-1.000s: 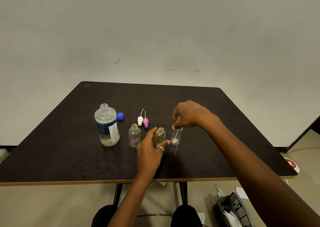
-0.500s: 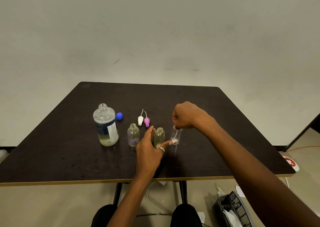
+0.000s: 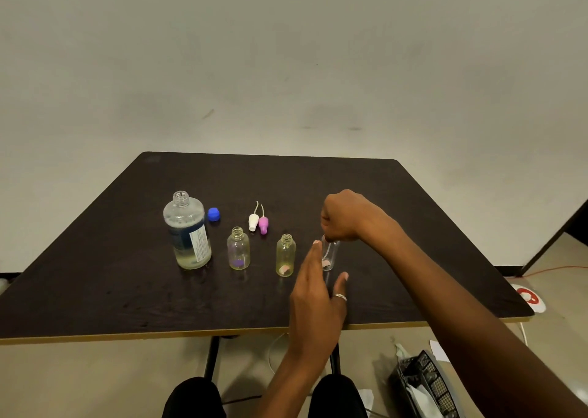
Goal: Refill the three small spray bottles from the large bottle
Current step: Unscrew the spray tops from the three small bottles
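The large clear bottle (image 3: 188, 233) stands uncapped at the left of the dark table (image 3: 95, 258), its blue cap (image 3: 213, 214) beside it. Two small open bottles stand in a row: one with a purple tint (image 3: 238, 248), one yellowish (image 3: 285, 255). A white spray top (image 3: 253, 221) and a pink spray top (image 3: 263, 224) lie behind them. My right hand (image 3: 345, 216) is closed over the top of the third small clear bottle (image 3: 330, 255). My left hand (image 3: 318, 293) hovers open just in front of that bottle, fingers spread, touching nothing.
The table's light front edge (image 3: 191, 333) runs below my left wrist. A black mesh basket (image 3: 423, 385) with paper sits on the floor at the right. A red and white disc (image 3: 529, 297) lies on the floor past the table's right corner.
My left hand let go of the yellowish bottle and moved right, toward the third bottle. My right hand stayed on the third bottle's top.
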A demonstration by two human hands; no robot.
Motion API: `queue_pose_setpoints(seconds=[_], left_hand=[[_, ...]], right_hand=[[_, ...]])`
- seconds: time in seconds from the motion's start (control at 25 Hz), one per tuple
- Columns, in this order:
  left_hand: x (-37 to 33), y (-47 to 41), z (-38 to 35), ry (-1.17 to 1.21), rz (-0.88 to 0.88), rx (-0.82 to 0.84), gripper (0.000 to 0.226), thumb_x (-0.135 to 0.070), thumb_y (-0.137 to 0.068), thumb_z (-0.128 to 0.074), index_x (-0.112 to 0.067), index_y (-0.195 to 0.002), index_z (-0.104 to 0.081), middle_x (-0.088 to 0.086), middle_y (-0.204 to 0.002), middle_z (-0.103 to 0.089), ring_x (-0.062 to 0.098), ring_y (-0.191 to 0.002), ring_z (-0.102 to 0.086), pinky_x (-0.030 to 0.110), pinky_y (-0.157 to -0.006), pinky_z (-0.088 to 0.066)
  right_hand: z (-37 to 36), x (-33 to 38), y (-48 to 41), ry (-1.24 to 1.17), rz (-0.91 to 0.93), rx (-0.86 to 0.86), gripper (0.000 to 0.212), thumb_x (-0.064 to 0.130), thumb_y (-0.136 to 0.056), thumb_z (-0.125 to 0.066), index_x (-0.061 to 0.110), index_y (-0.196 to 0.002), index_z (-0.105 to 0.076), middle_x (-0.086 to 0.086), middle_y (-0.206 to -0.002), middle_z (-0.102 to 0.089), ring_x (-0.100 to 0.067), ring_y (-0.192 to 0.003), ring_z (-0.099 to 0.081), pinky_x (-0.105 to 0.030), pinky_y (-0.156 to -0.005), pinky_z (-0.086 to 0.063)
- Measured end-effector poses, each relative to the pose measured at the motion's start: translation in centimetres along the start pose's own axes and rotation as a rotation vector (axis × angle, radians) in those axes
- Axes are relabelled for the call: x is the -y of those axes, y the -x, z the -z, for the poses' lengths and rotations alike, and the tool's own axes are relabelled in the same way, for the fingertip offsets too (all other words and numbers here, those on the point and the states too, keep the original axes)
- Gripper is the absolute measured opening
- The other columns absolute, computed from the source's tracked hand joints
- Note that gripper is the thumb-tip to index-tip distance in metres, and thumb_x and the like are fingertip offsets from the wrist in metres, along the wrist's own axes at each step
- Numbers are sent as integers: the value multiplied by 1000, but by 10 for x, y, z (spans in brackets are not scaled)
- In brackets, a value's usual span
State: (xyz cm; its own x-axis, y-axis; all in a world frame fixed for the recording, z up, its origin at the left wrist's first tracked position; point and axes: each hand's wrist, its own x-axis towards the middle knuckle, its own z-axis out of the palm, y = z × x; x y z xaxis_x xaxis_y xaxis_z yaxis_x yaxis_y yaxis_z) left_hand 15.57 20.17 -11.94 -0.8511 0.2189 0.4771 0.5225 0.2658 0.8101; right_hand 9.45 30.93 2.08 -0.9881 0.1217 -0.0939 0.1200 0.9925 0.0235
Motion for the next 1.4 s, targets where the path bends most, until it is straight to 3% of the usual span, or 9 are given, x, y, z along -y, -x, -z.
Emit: queue_pose_setpoints(seconds=[0.2, 0.32, 0.48, 0.64, 0.84, 1.0, 1.16, 1.28, 1.4], left_hand=[[-1, -30, -24, 105, 327, 83, 86, -33, -83, -76, -20, -153, -28, -2, -155, -37, 14, -141, -37, 19, -110, -28], [5, -44, -29, 167, 274, 68, 52, -26, -80, -79, -27, -125, -52, -7, -123, -63, 12, -113, -61, 30, -95, -52], [15, -46, -29, 158, 199, 2, 35, -18, -85, -75, -29, -114, -60, -7, -108, -70, 3, -99, -64, 25, -85, -55], [21, -46, -32, 147, 180, 6, 29, -19, -85, -76, -18, -111, -64, -5, -103, -71, 5, -96, -66, 33, -84, -57], [24, -48, -30, 179, 198, 11, 38, -19, -84, -76, -23, -120, -64, -5, -109, -72, 5, -102, -67, 29, -88, -56], [24, -48, -29, 207, 192, 12, 40, -17, -84, -76, -25, -122, -63, -6, -109, -72, 5, -101, -66, 29, -88, -56], [26, -49, -28, 184, 166, -3, 33, -20, -85, -76, -21, -116, -65, -6, -102, -72, 5, -94, -67, 31, -83, -57], [25, -48, -27, 200, 153, 19, 34, -20, -86, -75, -22, -118, -64, -7, -105, -71, 4, -96, -66, 25, -84, -56], [26, -48, -28, 194, 157, 12, 36, -20, -85, -76, -25, -118, -64, -11, -105, -71, 0, -97, -66, 15, -81, -53]], right_hand=[[-3, -3, 3, -49, -18, -28, 31, 15, -85, -65, 17, -58, -51, -6, -73, -64, -19, -68, -64, -30, -69, -57], [-7, -4, 5, -82, -8, -52, 26, 19, -85, -67, 16, -62, -56, -6, -73, -64, -20, -70, -66, -31, -72, -58], [-12, -10, 5, -118, -8, -69, 21, 30, -86, -69, 10, -89, -71, -5, -83, -69, -18, -73, -66, -32, -74, -59], [-14, -13, 7, -51, -114, -201, 47, 51, -85, -65, 15, -58, -51, -1, -57, -54, -15, -53, -55, -31, -57, -51], [-18, -8, 6, -8, -38, -169, 44, 33, -90, -65, 17, -56, -43, -1, -56, -49, -13, -52, -52, -28, -59, -51], [-12, -14, 5, -24, 131, -45, 4, 12, -87, -65, 12, -86, -68, -3, -84, -67, -16, -76, -64, -25, -71, -52], [-7, -25, 9, -77, 249, 5, 24, 3, -82, -67, 19, -99, -72, 3, -106, -69, -14, -95, -62, -26, -81, -50], [-5, -28, 7, -98, 227, 60, 50, 9, -79, -72, 21, -126, -61, 1, -127, -63, -18, -116, -58, -34, -96, -50], [-4, -30, 1, -81, 149, 41, 42, 32, -83, -72, 17, -120, -62, -3, -116, -67, -21, -101, -63, -31, -83, -53]])
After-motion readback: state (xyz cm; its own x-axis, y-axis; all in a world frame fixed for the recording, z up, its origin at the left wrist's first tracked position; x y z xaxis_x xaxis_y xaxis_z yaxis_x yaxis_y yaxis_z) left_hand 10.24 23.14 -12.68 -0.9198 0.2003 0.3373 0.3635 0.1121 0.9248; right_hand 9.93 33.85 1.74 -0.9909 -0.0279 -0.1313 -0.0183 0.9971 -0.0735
